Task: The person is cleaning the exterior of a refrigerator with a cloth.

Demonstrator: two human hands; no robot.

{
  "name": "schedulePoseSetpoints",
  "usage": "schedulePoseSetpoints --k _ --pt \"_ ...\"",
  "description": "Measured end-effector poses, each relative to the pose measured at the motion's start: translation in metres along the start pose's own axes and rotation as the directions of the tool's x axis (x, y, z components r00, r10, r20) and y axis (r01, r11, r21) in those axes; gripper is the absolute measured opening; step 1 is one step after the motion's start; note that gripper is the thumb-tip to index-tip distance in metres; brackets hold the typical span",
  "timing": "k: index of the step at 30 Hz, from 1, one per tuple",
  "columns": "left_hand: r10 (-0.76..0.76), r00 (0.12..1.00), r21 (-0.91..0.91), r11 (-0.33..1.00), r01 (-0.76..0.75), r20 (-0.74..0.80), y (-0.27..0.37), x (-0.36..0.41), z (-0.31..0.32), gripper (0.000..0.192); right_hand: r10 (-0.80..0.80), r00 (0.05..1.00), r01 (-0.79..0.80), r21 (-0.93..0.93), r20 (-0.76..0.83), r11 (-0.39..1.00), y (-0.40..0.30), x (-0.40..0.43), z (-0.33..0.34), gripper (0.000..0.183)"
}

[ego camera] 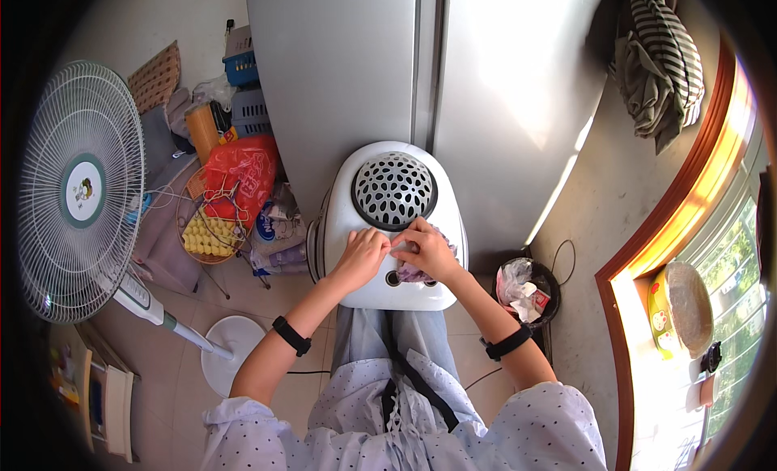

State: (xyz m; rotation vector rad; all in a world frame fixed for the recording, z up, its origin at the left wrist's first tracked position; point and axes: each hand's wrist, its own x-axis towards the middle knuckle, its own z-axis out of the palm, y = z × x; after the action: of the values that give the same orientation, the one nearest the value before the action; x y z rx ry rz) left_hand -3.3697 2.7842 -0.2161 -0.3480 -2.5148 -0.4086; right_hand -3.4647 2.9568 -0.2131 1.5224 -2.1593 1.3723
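Before me stands a white hard-shell case (364,289), which looks like a pet carrier, with a perforated grey dome (394,189) set in its upper face. My right hand (428,249) is over the shell just below the dome, gripping a crumpled purple patterned cloth (416,272). Some of that cloth is hidden under the palm. My left hand (363,252) is bent beside it, its fingertips meeting the right fingertips. Whether the left fingers pinch a bit of the cloth is not visible. Dark round holes (393,279) show on the lower shell.
Left of me stands a floor fan (84,192) on a round white base (227,355). Behind it are a red plastic bag (243,167) and yellow egg tray (209,235). A grey refrigerator (340,64) rises ahead. At right are a waste bin (551,316) and windowsill (655,380).
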Motion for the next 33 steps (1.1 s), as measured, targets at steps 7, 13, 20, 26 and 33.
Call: schedulePoseSetpoints --k 7,13,20,26,33 --pt "-0.011 1.0 -0.08 0.997 0.009 -0.023 -0.003 -0.002 0.0 0.007 0.04 0.997 -0.05 -0.151 -0.07 0.987 -0.004 0.001 0.013 0.023" --pt "-0.048 0.999 -0.19 0.981 0.05 0.017 -0.002 -0.002 -0.004 0.006 0.06 0.998 -0.065 -0.221 -0.03 0.973 -0.006 0.001 0.015 0.015" --pt "-0.04 0.998 -0.316 0.947 0.052 0.043 -0.005 -0.003 -0.014 0.022 0.083 0.988 -0.089 0.04 0.129 0.995 -0.016 -0.02 0.016 0.011" --pt "0.009 0.999 -0.356 0.934 0.01 0.051 -0.009 0.001 -0.016 0.015 0.172 0.975 -0.196 0.181 0.137 0.964 -0.015 -0.027 0.005 0.007" --pt "0.047 0.99 -0.311 0.95 -0.004 0.133 -0.005 0.002 -0.021 0.01 0.1 0.988 -0.117 0.152 0.114 0.981 -0.02 -0.029 0.004 0.011"
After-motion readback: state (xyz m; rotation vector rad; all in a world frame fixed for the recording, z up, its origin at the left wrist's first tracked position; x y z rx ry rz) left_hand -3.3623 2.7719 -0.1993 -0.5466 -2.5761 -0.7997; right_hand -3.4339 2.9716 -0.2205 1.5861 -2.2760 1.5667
